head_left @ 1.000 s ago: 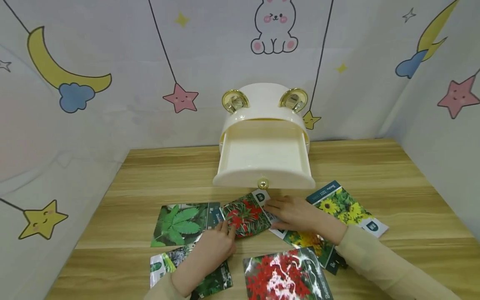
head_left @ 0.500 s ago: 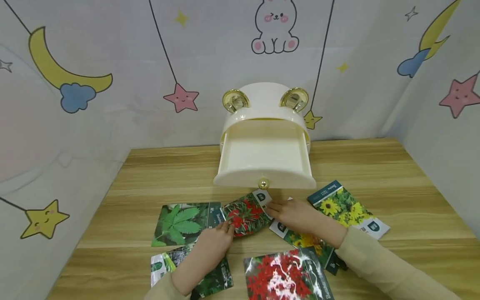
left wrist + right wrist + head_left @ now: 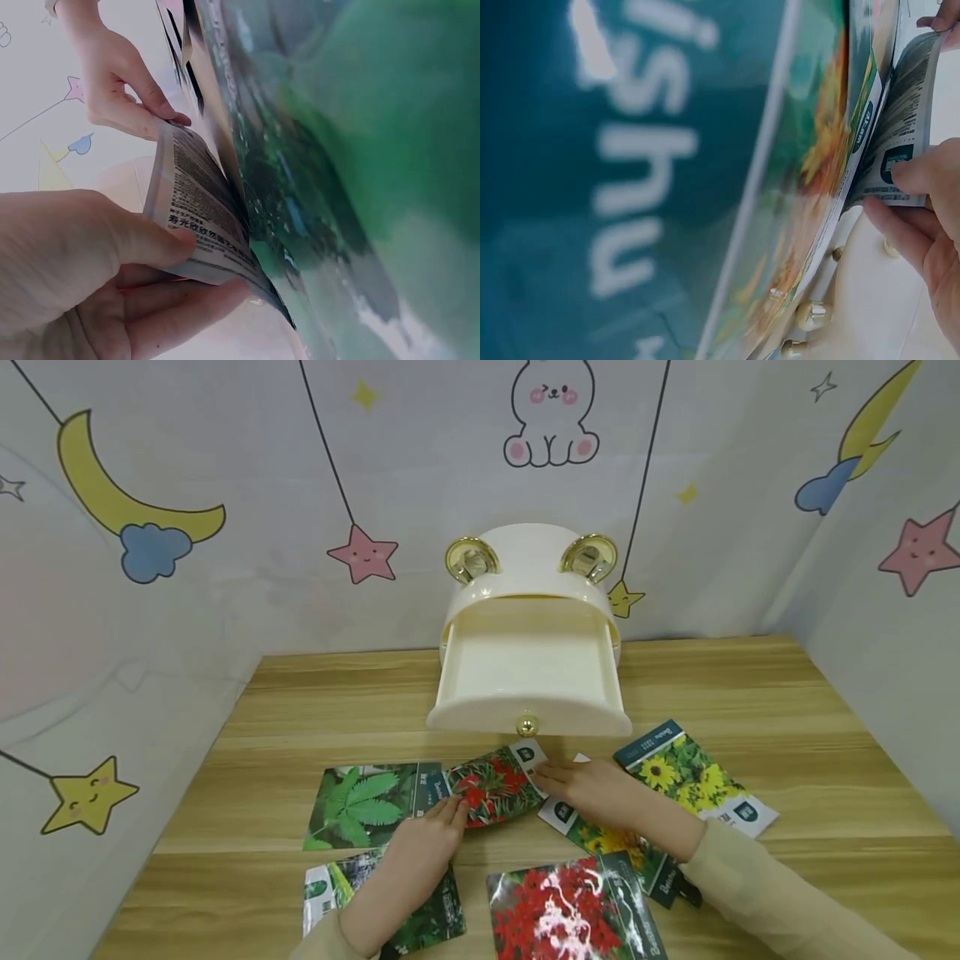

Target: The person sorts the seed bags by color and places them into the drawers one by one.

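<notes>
A seed packet (image 3: 491, 787) with red flowers and narrow leaves is bowed between my two hands, just in front of the drawer. My left hand (image 3: 422, 857) pinches its left end, with the thumb (image 3: 161, 241) over the printed back and fingers at the other face. At the opposite end, my right hand (image 3: 596, 791) pinches the white corner between thumb and fingers, as the right wrist view also shows. A leaf-pictured packet (image 3: 363, 806) lies beside the held one on the left, and an orange-flower packet (image 3: 611, 839) is partly under my right forearm.
Behind stands a white box (image 3: 528, 556) with gold ears; its drawer (image 3: 528, 714) is pulled out. More packets lie around on the wooden table (image 3: 315, 714): yellow flowers (image 3: 686, 781) at right, red blooms (image 3: 558, 914) in front, green foliage (image 3: 431, 918) under my left forearm.
The right hand has shifted slightly, uncovering a white packet corner behind it. The held packet's right end has moved slightly right, and both hands keep hold of it.
</notes>
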Available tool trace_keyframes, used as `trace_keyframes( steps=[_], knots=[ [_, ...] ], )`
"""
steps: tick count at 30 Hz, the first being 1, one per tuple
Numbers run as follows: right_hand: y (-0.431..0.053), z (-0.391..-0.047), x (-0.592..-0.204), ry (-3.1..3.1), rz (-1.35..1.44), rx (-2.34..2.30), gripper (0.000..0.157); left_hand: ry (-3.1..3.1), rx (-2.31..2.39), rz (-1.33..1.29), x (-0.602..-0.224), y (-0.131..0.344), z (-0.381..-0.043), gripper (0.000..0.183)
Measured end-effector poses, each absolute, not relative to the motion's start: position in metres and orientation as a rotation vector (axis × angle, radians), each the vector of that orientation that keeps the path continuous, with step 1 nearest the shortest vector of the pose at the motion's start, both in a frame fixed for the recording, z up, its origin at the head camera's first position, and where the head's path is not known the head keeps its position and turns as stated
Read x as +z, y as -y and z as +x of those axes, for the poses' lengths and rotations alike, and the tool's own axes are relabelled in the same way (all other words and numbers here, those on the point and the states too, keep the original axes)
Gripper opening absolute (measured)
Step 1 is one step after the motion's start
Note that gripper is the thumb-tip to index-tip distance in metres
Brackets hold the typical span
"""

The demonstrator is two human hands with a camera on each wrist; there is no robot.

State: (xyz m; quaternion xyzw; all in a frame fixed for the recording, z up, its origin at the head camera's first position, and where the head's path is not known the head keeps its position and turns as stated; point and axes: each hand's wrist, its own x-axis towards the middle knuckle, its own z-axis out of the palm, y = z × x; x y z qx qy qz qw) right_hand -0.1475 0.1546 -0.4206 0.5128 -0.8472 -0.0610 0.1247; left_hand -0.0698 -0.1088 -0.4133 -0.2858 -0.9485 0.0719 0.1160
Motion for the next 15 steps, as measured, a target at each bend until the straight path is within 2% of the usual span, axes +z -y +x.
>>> trace_keyframes(
  steps=[5, 15],
  knots=[
    [-0.157, -0.146, -0.42, 2.457, 1.488, -0.078, 0.048, 2.784, 0.116, -0.844, -0.412, 0.11, -0.069, 0.042],
    [-0.159, -0.137, -0.413, 2.422, 1.374, 0.073, 0.042, 2.781, -0.066, -0.834, -0.406, 0.113, -0.066, 0.043]
  ],
)
